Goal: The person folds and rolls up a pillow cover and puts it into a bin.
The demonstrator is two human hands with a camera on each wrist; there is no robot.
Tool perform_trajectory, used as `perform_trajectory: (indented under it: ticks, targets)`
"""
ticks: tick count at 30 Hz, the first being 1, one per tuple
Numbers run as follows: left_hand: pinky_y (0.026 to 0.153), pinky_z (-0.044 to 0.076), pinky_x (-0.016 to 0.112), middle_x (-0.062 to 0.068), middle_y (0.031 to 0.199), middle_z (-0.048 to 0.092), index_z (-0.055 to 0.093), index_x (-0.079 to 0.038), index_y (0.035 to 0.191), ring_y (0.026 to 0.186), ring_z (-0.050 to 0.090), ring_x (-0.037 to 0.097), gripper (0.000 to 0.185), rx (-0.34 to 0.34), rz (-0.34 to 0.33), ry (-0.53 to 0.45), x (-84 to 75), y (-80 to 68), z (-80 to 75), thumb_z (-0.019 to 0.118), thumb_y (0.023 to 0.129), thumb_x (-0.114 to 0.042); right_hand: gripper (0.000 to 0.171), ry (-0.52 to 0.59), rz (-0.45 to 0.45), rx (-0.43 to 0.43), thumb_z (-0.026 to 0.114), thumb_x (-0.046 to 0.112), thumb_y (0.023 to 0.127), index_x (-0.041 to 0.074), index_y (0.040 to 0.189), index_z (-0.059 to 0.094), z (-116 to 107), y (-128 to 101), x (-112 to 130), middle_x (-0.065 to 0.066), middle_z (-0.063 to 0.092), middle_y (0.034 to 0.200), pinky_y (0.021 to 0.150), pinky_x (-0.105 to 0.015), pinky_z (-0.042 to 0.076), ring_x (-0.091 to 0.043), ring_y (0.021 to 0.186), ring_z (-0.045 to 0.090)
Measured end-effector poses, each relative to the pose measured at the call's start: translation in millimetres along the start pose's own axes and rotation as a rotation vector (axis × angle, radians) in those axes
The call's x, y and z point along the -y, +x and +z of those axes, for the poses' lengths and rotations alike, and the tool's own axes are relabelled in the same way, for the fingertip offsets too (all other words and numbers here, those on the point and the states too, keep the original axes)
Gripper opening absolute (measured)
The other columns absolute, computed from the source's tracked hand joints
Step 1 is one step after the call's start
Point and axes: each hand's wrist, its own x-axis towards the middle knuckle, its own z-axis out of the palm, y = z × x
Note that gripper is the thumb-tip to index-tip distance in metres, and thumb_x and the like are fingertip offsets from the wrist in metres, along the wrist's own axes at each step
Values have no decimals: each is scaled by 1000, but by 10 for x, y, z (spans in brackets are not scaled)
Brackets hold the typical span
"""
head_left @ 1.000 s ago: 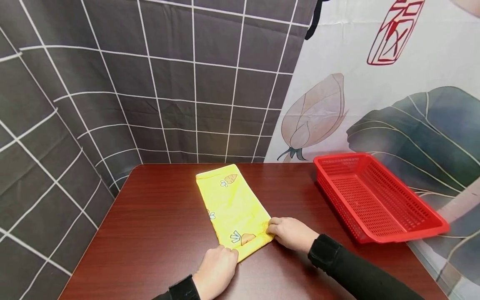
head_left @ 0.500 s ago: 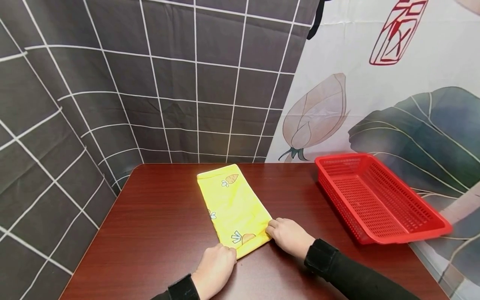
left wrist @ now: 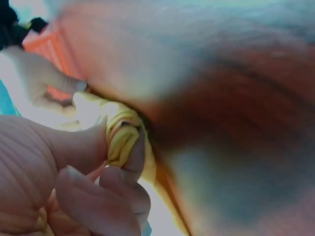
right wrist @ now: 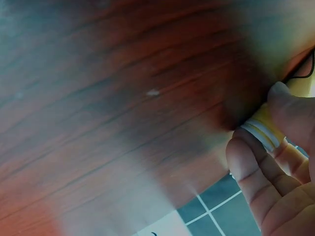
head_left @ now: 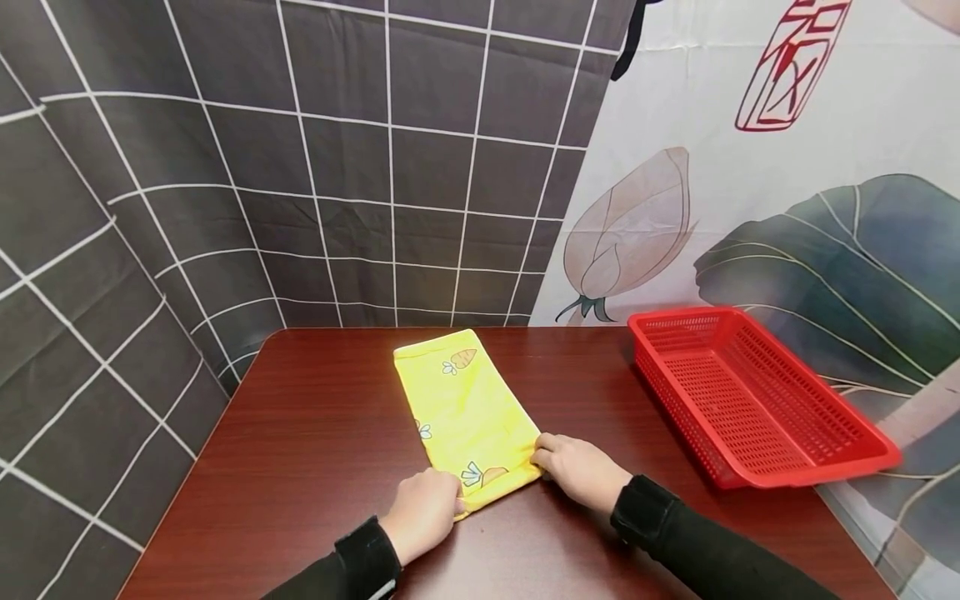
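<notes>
yellow cloth lies on the brown table; from far i see the left hand and the right hand pinching its rolled near edge, one at each end.

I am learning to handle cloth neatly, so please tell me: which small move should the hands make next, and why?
Perhaps roll the yellow cloth one small turn forward: the left hand and right hand pinch the ends of its rolled near edge, while the rest lies flat on the table.
</notes>
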Motion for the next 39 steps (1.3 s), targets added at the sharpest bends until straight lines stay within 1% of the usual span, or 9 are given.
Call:
perform_trajectory:
  ticks: [4, 10, 13, 14, 17, 26, 30, 35, 39]
  targets:
    - [57, 50, 38, -8, 61, 58, 62, -21, 63, 59, 58, 14, 36, 66, -57, -85, 98, 90, 25, 87, 87, -30, 17, -11, 0, 10, 80, 0, 87, 13, 97, 75, 3, 13, 0, 1, 64, 96, 77, -27, 57, -13, 85, 63]
    - [53, 42, 28, -17, 48, 46, 55, -24, 50, 49, 47, 8, 48, 112, -49, -239, 364, 244, 269, 88, 85, -30, 18, -18, 12, 25, 82, 0, 85, 13, 95, 74, 9, 22, -4, 2, 65, 93, 78, -27, 58, -13, 84, 63]
    - [53, 42, 27, -16, 47, 44, 55, -23, 49, 48, 47, 8, 49, 135, -48, -233, 399, 282, 297, 87, 86, -31, 19, 1, 23, 47, 83, 1, 85, 13, 95, 74, 2, 27, -9, 2, 66, 93, 79, -28, 58, -13, 84, 64]
    - [53, 42, 27, -17, 46, 45, 56, -25, 50, 48, 48, 8, 49, 137, -41, -224, 442, 306, 362, 87, 87, -33, 19, 15, 29, 56, 83, 1, 84, 13, 95, 74, -3, 29, -13, 2, 66, 92, 79, -28, 58, -12, 84, 63]
    - [54, 43, 26, -16, 45, 51, 59, -26, 51, 48, 52, 7, 47, 176, -42, -195, 457, 331, 382, 85, 89, -34, 19, 94, 54, 84, 83, 1, 85, 14, 96, 74, -26, 35, -35, 3, 67, 92, 79, -29, 59, -11, 83, 63]
    - [42, 43, 27, -12, 40, 52, 59, -22, 51, 32, 48, 5, 48, 301, -54, -265, 530, 404, 355, 82, 93, -33, 6, 320, 234, 132, 80, 10, 93, 12, 99, 79, -50, 76, -99, 1, 71, 98, 87, -36, 59, -15, 92, 66]
    - [38, 40, 27, -10, 41, 51, 59, -20, 52, 32, 46, 5, 49, 330, -60, -335, 533, 414, 302, 82, 93, -30, 3, 402, 330, 173, 80, 12, 92, 15, 91, 80, -90, 125, -118, 6, 71, 87, 77, -29, 54, -10, 80, 61]
    - [41, 41, 28, -11, 42, 51, 59, -22, 52, 35, 48, 6, 49, 316, -47, -302, 582, 441, 357, 82, 93, -35, 11, 598, 503, 266, 80, 13, 92, 17, 83, 78, -169, 185, -186, 7, 65, 71, 65, -25, 44, -10, 68, 53]
    - [42, 40, 28, -12, 41, 47, 57, -21, 51, 37, 47, 9, 51, 299, -44, -300, 611, 438, 392, 81, 93, -34, 9, 689, 593, 314, 79, 13, 94, 15, 85, 78, -201, 215, -230, 4, 65, 71, 64, -26, 44, -13, 67, 54]
